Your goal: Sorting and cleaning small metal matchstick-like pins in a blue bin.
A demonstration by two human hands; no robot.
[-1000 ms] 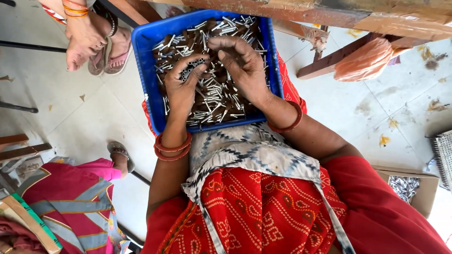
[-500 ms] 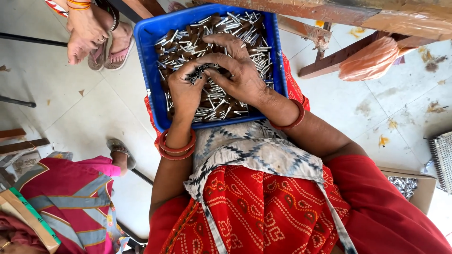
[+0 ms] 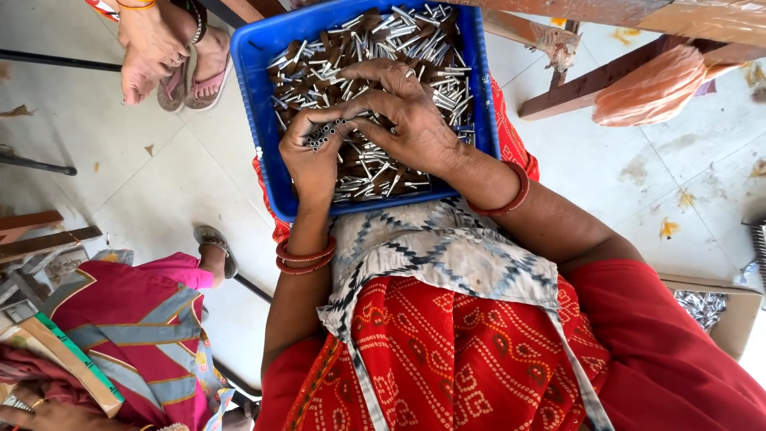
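A small bundle of metal tubes (image 3: 321, 134) is being clamped in the left hand (image 3: 313, 156), fingers curled shut around it, tube ends showing. Just beside that grip, the right hand (image 3: 407, 120) is being held over it with fingers bent; whether anything is being pinched there cannot be told. Beneath both hands, one blue plastic crate (image 3: 254, 96) is being rested on the lap, heaped with loose tubes (image 3: 415, 40) too many to count. Two red bangles (image 3: 303, 259) are being worn below the gripping hand. Beyond the crate, another person's hand (image 3: 148, 40) and two sandalled feet (image 3: 191, 76) are showing; a wooden beam (image 3: 606, 16) is crossing past the crate's far edge.
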